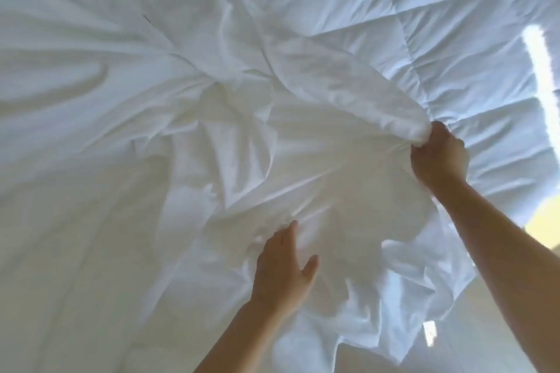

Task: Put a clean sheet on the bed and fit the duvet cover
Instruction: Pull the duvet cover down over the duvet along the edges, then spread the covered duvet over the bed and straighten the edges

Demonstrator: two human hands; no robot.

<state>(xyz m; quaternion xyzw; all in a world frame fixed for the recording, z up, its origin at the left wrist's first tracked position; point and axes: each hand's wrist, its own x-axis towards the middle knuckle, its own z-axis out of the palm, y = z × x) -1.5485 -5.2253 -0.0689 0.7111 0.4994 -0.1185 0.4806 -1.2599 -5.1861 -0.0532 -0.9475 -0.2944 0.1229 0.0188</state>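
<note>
and there it is, the crumpled white fabric duvet cover [181, 130], spread across nearly the whole view, with deep creases fanning out from a knot of folds in the middle. up at the top right the white quilted duvet [454, 24] lies bare, its stitched squares plain to see, and the cover's rolled edge runs across it. the right hand [436, 157] is clenched tight on that rolled edge, a thick bunch of cover caught in its curled fingers, right where cover meets duvet. the left hand [281, 269] lies flat on the cover lower down, fingers straight, thumb spread wide, gripping nothing. along the right side the bedding's edge falls away to a yellow surface [545, 224], with another sliver in the top corner. low right, the cover's loose hem hangs in flaps, and a small pale tag [428, 336] sits there, too blurred to read.
</note>
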